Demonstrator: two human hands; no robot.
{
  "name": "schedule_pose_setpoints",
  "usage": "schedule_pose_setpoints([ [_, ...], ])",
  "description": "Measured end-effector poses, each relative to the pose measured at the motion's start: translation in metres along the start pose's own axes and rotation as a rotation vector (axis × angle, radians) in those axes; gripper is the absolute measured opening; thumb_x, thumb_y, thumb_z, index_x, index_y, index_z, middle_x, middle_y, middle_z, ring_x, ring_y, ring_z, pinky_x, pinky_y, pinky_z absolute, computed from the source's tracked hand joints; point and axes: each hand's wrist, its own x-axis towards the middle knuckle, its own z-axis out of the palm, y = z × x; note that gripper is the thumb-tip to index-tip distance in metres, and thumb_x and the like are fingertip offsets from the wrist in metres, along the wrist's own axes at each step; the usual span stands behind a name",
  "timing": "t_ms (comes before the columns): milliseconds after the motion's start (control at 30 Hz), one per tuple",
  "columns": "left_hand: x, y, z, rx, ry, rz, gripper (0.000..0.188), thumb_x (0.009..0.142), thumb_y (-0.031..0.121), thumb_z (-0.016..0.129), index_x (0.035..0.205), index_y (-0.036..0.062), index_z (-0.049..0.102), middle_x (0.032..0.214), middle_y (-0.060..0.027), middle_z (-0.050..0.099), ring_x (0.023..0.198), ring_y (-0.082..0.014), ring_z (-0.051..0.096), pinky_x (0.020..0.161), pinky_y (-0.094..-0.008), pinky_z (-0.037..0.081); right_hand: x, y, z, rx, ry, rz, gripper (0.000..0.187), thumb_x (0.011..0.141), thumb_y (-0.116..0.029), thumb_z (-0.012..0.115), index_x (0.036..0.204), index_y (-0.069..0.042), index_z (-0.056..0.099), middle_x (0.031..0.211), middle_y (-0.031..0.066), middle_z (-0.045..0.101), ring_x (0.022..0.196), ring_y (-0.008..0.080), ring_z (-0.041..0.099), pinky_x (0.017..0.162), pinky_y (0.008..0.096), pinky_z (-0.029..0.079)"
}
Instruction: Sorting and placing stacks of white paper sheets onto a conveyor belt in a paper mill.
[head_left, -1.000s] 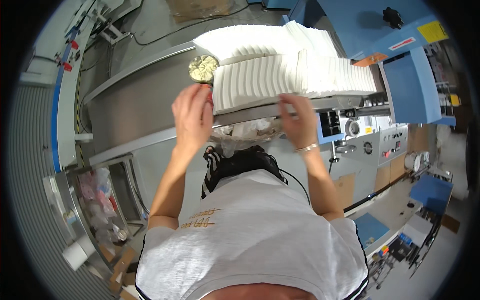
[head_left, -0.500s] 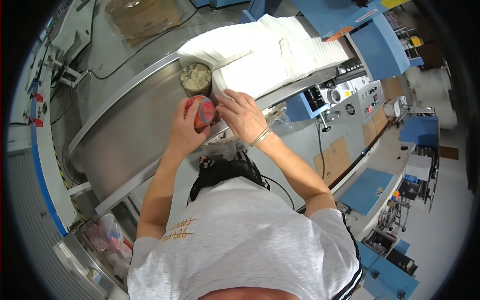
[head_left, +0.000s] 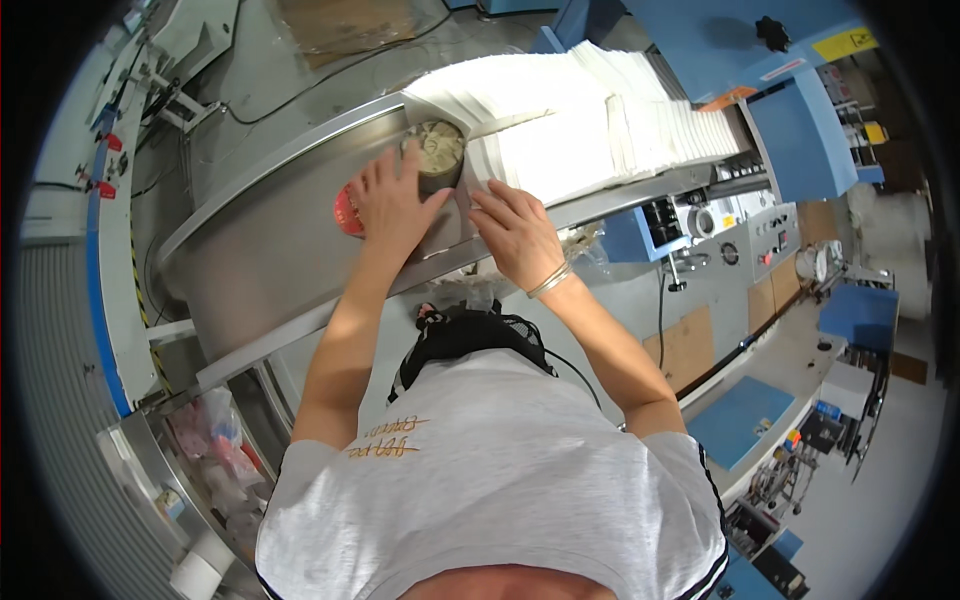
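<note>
Workshop's packed: blue machine (head_left: 820,140) at the R, dotted w/ knobs, and a long metal table (head_left: 250,235) running across in front of the person. On the table, R of ctr, white folded sheets stand in two rows, a far row (head_left: 520,78) and a near row (head_left: 560,150). A round canister (head_left: 438,150) w/ pale crumpled stuff on top is right by the near row's L end; a red round object (head_left: 349,211) is farther L, partly behind the left hand (head_left: 393,208).

Hands are apart. Left's fingers are spread betw. red object & canister; can't tell if it touches either. Right hand (head_left: 522,235), bracelets at the wrist, has its fingers bent at the near row's L end; can't tell if they're pinching anything.

To do this well, IMO: brace the end sheets w/ flat fingers, light pressure, so none flop or crease; shift round pieces by their sides, no knocking the row.

Orientation: both rows' long axis runs roughly L–R, R end twd the machine, sheets on edge across it. Canister's upright, top up; red object's round face is up too.
</note>
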Motion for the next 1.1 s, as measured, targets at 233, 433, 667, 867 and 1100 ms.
schedule_pose_setpoints([
  [233,0.039,-0.025,0.007,-0.024,-0.224,-0.099,0.059,0.076,0.014,0.066,0.132,0.0186,0.046,0.13,-0.0113,0.048,0.107,-0.0284,0.054,0.089,-0.0474,0.034,-0.003,0.0,0.006,-0.072,-0.004,-0.048,0.025,0.076,-0.006,0.058,0.101,-0.007,0.061,0.121,0.0048,0.056,0.121,0.0248,0.046,0.098,0.0382,0.037],
  [433,0.042,-0.041,-0.002,-0.003,-0.174,-0.118,0.067,0.076,0.022,0.068,0.137,0.0182,0.041,0.141,-0.0156,0.038,0.12,-0.0338,0.046,0.094,-0.0504,0.034,-0.002,0.001,0.005,-0.071,0.013,-0.022,0.025,0.077,-0.006,0.056,0.101,-0.007,0.061,0.12,0.0046,0.056,0.121,0.0246,0.046,0.097,0.0382,0.037],
  [667,-0.013,-0.051,-0.021,-0.1,-0.215,-0.351,0.069,0.077,0.041,0.067,0.132,0.0079,0.042,0.133,-0.0236,0.04,0.116,-0.0436,0.043,0.09,-0.0512,0.042,0.001,0.002,0.008,-0.036,0.044,-0.021,0.025,0.077,-0.005,0.056,0.101,-0.007,0.061,0.119,0.0054,0.057,0.12,0.0253,0.047,0.096,0.0389,0.038],
  [867,0.004,-0.035,-0.001,-0.061,-0.012,-0.227,0.044,0.081,0.023,0.063,0.116,0.0017,0.048,0.116,-0.023,0.05,0.103,-0.0392,0.05,0.083,-0.0489,0.043,-0.003,0.007,0.011,-0.066,0.034,-0.029,0.028,0.075,-0.007,0.059,0.103,-0.008,0.059,0.119,0.0059,0.057,0.12,0.0255,0.047,0.096,0.0384,0.038],
  [1100,-0.049,0.043,0.027,-1.014,-0.403,-0.115,0.062,0.077,0.01,0.066,0.131,-0.0002,0.037,0.12,-0.0267,0.052,0.112,-0.0421,0.05,0.092,-0.0418,0.042,-0.021,0.006,-0.025,0.269,0.239,0.196,0.03,0.072,-0.006,0.067,0.102,-0.009,0.064,0.102,0.0094,0.062,0.097,0.0272,0.059,0.081,0.0381,0.047],
])
